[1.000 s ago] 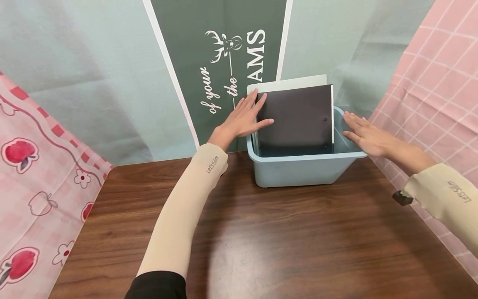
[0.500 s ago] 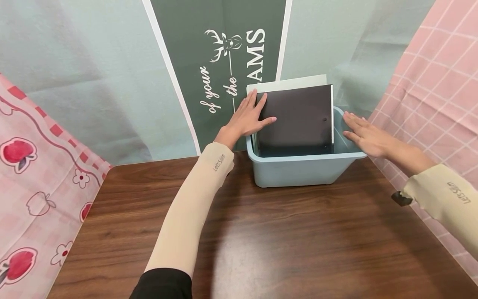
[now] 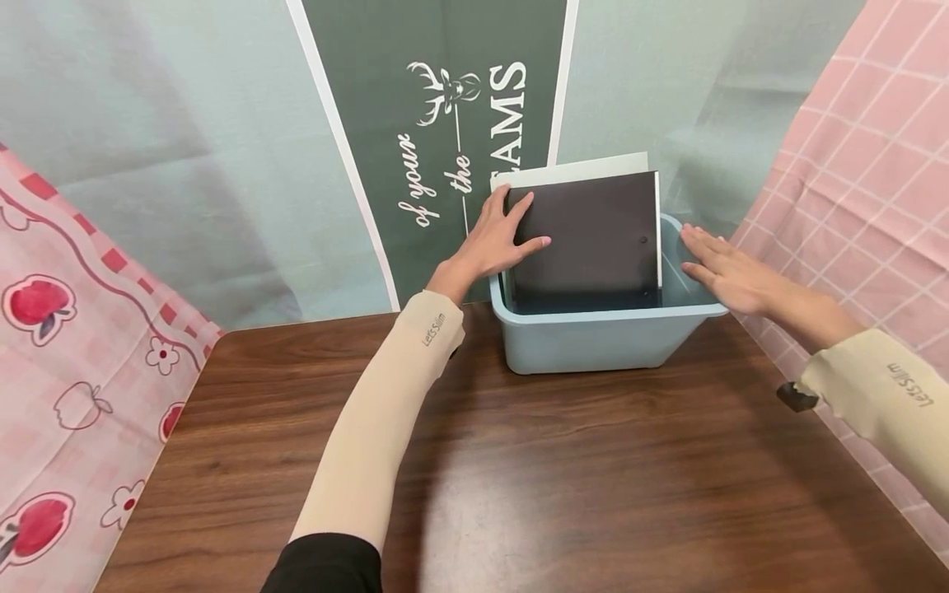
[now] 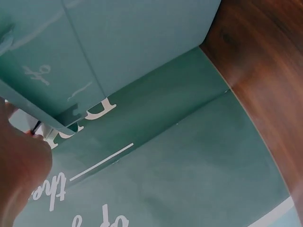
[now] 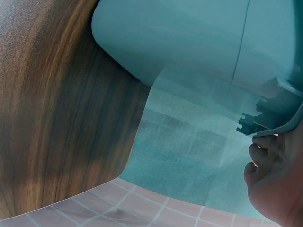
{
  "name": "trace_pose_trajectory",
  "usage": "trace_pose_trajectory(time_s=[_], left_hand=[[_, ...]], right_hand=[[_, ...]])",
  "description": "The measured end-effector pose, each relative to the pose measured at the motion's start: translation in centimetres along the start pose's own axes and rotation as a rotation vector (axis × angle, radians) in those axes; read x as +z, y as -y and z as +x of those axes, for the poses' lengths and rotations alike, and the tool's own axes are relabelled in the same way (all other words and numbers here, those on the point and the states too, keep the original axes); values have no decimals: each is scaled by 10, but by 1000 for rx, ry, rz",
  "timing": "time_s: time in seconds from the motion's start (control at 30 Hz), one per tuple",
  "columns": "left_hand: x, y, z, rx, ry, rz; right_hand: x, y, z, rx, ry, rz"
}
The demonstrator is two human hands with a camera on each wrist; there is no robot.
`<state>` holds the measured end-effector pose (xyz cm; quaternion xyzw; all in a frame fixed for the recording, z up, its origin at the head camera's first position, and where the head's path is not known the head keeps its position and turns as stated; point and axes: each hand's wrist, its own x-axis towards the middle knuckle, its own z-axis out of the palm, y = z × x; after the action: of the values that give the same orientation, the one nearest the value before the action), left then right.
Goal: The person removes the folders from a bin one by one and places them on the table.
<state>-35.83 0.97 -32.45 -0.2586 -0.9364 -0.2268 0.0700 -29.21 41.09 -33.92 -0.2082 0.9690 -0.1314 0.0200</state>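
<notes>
One pale blue bin stands at the far edge of the wooden tabletop. A black folder is upright inside it, toward the bin's left side, its upper part well above the rim. Behind the folder, a pale board rises a little higher. The left hand lies over the left edge of the folder and board, its fingers apart and mostly straight, the thumb stretched across the folder's front. The right hand rests at the bin's right rim, fingers extended and close together, well apart from the folder. Beige sleeves cover both forearms, and a black cuff shows higher on the left arm. Behind the bin hangs a grey-green cloth with a dark panel bearing white lettering and a deer's head. Pink checked cloth hangs on the right, and apple-print cloth on the left.
</notes>
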Motion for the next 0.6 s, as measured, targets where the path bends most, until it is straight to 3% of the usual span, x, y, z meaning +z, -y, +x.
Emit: trace_pose_trajectory(time_s=[0.37, 0.6], left_hand=[[8, 5, -3, 122, -124, -313], [3, 6, -6, 119, -136, -327]], right_hand=[[-4, 13, -9, 30, 7, 19], [-5, 21, -14, 43, 5, 25]])
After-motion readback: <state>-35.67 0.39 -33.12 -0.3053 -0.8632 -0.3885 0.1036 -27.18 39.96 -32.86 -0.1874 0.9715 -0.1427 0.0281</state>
